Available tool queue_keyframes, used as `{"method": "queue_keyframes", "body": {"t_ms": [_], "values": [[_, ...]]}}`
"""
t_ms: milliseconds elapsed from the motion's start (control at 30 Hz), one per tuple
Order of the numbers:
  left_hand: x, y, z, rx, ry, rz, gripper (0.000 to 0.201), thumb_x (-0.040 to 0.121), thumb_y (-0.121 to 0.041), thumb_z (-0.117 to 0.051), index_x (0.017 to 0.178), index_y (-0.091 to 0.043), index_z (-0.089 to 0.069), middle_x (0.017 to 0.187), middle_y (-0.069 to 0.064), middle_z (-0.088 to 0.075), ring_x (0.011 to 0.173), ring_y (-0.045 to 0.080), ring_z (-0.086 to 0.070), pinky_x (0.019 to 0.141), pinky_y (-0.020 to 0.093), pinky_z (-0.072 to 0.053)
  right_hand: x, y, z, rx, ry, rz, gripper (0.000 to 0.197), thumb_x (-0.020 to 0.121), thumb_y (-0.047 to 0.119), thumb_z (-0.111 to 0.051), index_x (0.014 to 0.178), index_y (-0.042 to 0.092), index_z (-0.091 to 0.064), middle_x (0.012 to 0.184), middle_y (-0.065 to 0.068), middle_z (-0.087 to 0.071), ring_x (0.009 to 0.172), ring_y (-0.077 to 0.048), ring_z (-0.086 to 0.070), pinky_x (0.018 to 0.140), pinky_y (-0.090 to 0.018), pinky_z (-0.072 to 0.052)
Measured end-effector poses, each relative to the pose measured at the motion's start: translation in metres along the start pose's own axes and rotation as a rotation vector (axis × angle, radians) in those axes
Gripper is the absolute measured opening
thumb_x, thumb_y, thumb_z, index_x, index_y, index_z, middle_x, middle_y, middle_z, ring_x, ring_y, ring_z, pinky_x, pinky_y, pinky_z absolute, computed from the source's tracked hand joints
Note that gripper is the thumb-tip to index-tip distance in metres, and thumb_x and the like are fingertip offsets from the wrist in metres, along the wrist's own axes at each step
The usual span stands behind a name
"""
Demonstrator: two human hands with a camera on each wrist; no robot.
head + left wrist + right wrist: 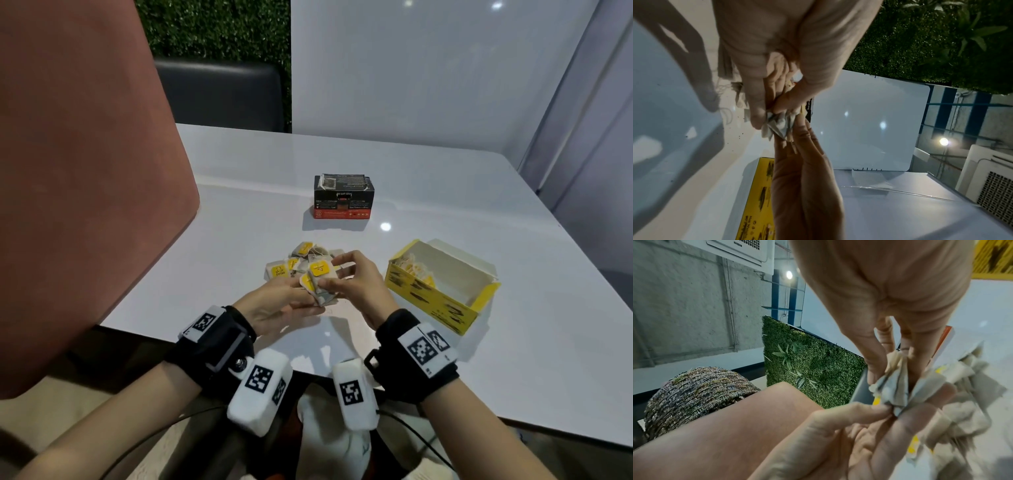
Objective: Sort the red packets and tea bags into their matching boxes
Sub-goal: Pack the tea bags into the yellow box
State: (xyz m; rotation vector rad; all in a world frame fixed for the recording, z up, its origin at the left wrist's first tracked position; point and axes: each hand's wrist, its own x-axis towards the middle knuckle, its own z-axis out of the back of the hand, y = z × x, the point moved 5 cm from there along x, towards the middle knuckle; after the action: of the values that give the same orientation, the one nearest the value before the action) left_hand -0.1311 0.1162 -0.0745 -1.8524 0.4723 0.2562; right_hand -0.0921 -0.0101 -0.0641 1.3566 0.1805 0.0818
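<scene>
Both hands meet over the white table (445, 192) on a small bunch of tea bags (320, 278) with yellow tags. My left hand (306, 294) pinches the bunch from below, its fingers (758, 116) curled on the paper. My right hand (329, 273) pinches the same tea bags (895, 386) from the right with thumb and fingers. Just behind lies a loose pile of tea bags (291, 262). To the right an open yellow box (435, 301) holds several tea bags. A black-and-red box (343, 200) stands farther back. No red packets show.
A large reddish-brown panel (85, 178) rises along the table's left side. A dark chair back (219, 92) stands behind the far edge, and a white wall panel (428, 68) closes the back. The near table edge (212, 337) runs under my wrists.
</scene>
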Motion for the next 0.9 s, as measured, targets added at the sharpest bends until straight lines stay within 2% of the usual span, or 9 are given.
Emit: {"method": "queue_keyframes", "body": {"t_ms": [100,267,367,433,567,700,767,833,900], "values": [[-0.001,0.002,0.003,-0.111,-0.03,0.019,0.031,0.09,0.013,-0.039,0.116,0.005,-0.054,0.098,0.018,-0.067,0.078,0.021,-0.071,0.072,0.028,-0.059,-0.001,0.0,-0.002,0.003,-0.05,0.034,0.037,0.07,0.009,-0.079,0.1,0.01,-0.057,0.082,0.0,-0.054,0.084,-0.024,-0.057,0.081,-0.046,-0.054],[-0.005,0.001,0.002,-0.152,-0.017,-0.006,0.023,0.093,0.005,-0.04,0.106,0.001,-0.059,0.088,0.014,-0.073,0.076,0.019,-0.072,0.077,0.029,-0.055,0.002,-0.006,-0.004,0.143,-0.079,-0.005,0.026,0.071,0.002,-0.076,0.088,0.013,-0.06,0.079,-0.007,-0.057,0.079,-0.028,-0.06,0.08,-0.045,-0.054],[-0.004,0.001,0.002,-0.135,-0.037,-0.024,0.027,0.093,0.007,-0.041,0.117,0.009,-0.054,0.099,0.018,-0.069,0.077,0.018,-0.072,0.076,0.026,-0.056,0.004,-0.01,-0.002,0.249,-0.123,-0.052,0.022,0.073,-0.001,-0.074,0.084,0.012,-0.06,0.086,-0.017,-0.059,0.083,-0.038,-0.064,0.083,-0.048,-0.054],[-0.003,0.0,0.004,-0.14,-0.062,-0.033,0.027,0.093,0.005,-0.043,0.118,0.009,-0.053,0.104,0.019,-0.066,0.078,0.019,-0.071,0.076,0.026,-0.056,0.005,-0.013,-0.001,0.239,-0.172,-0.049,0.02,0.072,0.002,-0.074,0.08,0.014,-0.06,0.085,-0.017,-0.06,0.09,-0.043,-0.065,0.084,-0.053,-0.054],[-0.004,0.001,0.003,-0.078,-0.058,-0.028,0.023,0.091,0.002,-0.05,0.112,0.006,-0.058,0.101,0.017,-0.067,0.083,0.019,-0.068,0.076,0.026,-0.056,0.0,-0.015,-0.003,0.203,-0.183,-0.044,0.019,0.072,0.007,-0.074,0.077,0.017,-0.059,0.082,-0.012,-0.061,0.091,-0.039,-0.064,0.084,-0.051,-0.054],[-0.006,0.003,0.004,-0.032,-0.074,-0.046,0.015,0.089,0.006,-0.052,0.099,0.004,-0.062,0.093,0.013,-0.069,0.08,0.016,-0.07,0.07,0.02,-0.058,-0.001,-0.009,0.0,0.147,-0.169,0.015,0.02,0.073,0.008,-0.074,0.076,0.021,-0.059,0.075,-0.007,-0.058,0.078,-0.027,-0.061,0.077,-0.042,-0.052],[-0.006,0.001,0.006,-0.015,-0.1,-0.066,0.017,0.088,0.007,-0.054,0.104,0.005,-0.06,0.095,0.015,-0.069,0.08,0.017,-0.07,0.07,0.021,-0.058,-0.002,-0.002,0.005,0.137,-0.192,0.072,0.019,0.075,0.008,-0.073,0.079,0.02,-0.059,0.079,-0.008,-0.06,0.079,-0.026,-0.061,0.072,-0.04,-0.052],[-0.004,0.0,0.011,0.015,-0.162,-0.092,0.029,0.085,0.008,-0.058,0.113,0.006,-0.055,0.104,0.021,-0.066,0.084,0.022,-0.068,0.069,0.023,-0.059,-0.004,0.004,0.01,0.201,-0.168,0.097,0.018,0.077,0.005,-0.071,0.087,0.013,-0.059,0.087,-0.015,-0.061,0.081,-0.028,-0.062,0.068,-0.036,-0.055],[-0.005,-0.002,0.014,0.082,-0.227,-0.119,0.039,0.08,0.008,-0.064,0.117,0.005,-0.051,0.11,0.025,-0.063,0.089,0.027,-0.067,0.071,0.024,-0.059,-0.005,0.007,0.007,0.281,-0.074,0.079,0.024,0.077,0.001,-0.071,0.096,0.006,-0.059,0.092,-0.02,-0.06,0.082,-0.03,-0.061,0.075,-0.042,-0.055]]}}
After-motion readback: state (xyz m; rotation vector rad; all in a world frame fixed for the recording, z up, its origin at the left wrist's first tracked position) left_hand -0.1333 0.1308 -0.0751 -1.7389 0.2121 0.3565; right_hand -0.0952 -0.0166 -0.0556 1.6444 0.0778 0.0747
